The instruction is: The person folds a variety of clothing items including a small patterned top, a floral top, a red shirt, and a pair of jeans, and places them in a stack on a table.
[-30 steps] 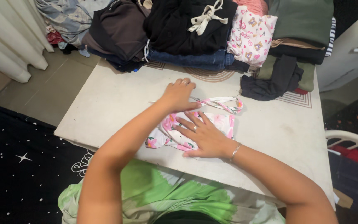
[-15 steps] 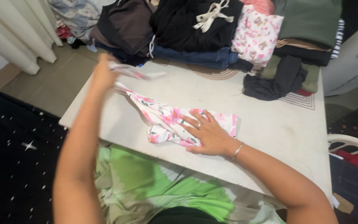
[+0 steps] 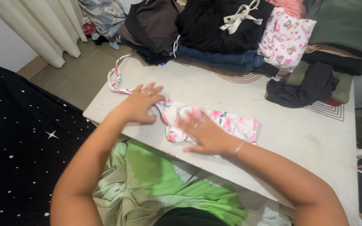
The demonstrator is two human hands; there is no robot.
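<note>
White and scuffed, the square table [image 3: 298,138] stands beside a tiled floor and a cream curtain [image 3: 42,25]; stacks of folded clothes [image 3: 231,33] crowd its far edge, with a dark grey garment [image 3: 302,90] slumped in front of them. Near the front edge lies a small white garment with pink flowers [image 3: 231,121], bunched in the middle; its thin floral straps [image 3: 116,77] trail off toward the table's left corner. Flat and spread-fingered, the left hand [image 3: 141,104] presses on the strap end of the fabric, gripping nothing; the right hand [image 3: 202,132], blurred, lies open-palmed on the garment's middle, fingers apart.
</note>
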